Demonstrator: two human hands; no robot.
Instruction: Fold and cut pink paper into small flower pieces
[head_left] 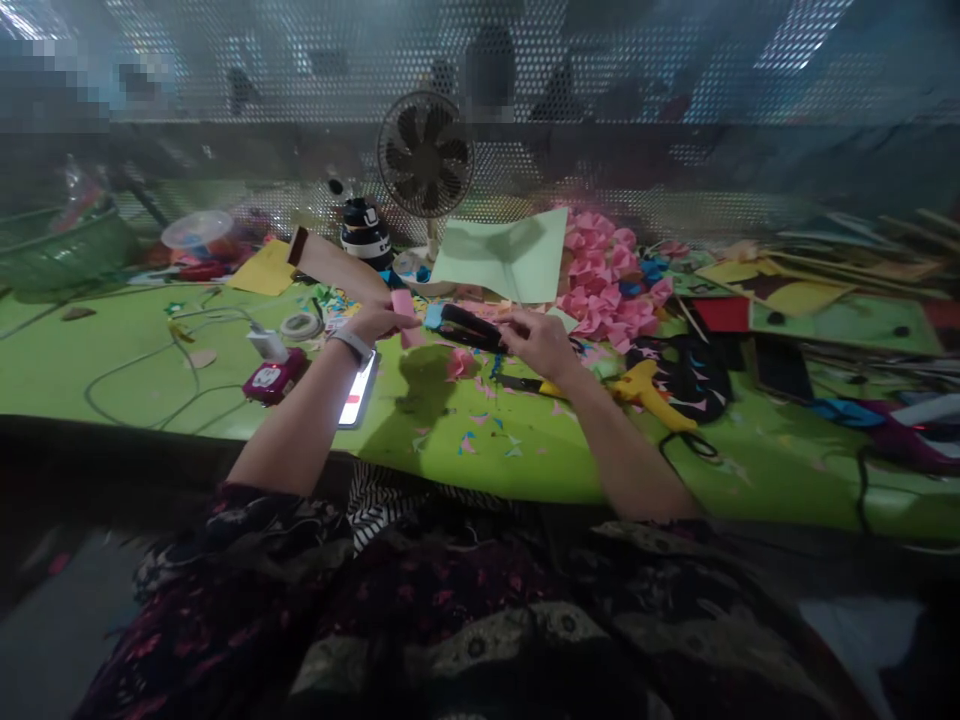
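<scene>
pink strip [403, 303]: one, centre of the frame, pinched between the fingers of the left hand [375, 324]; a grey band [352, 347] on that wrist.
black tool [472, 328]: one, centre, just right of the strip; light-blue end towards the strip, other end grasped in the fingers of the right hand [538, 343]. exact kind cannot be told.
pink bloom [460, 364]: one, folded, on the table [45, 365] below the tool.
scraps [469, 440]: many, pink, blue and pale, strewn at lower centre.
phone [360, 392]: one, screen lit, below the left hand, partly behind the forearm.
purple box [274, 377]: one, left of the phone, a white plug [267, 345] at its upper edge.
tape roll [301, 325]: one, pale, lying flat, left of the left hand.
yellow tool [651, 393]: one, right of the right wrist, beside a black sheet [686, 375] littered with scraps.
pale green sheet [499, 258]: one, creased, upper centre, beyond the hands.
pink pile [607, 270]: many folded pieces, right of that sheet.
fan [425, 158]: one, upper centre.
bottle [365, 240]: one, dark with a white band, left of the fan.
basket [67, 255]: one, green, left edge.
</scene>
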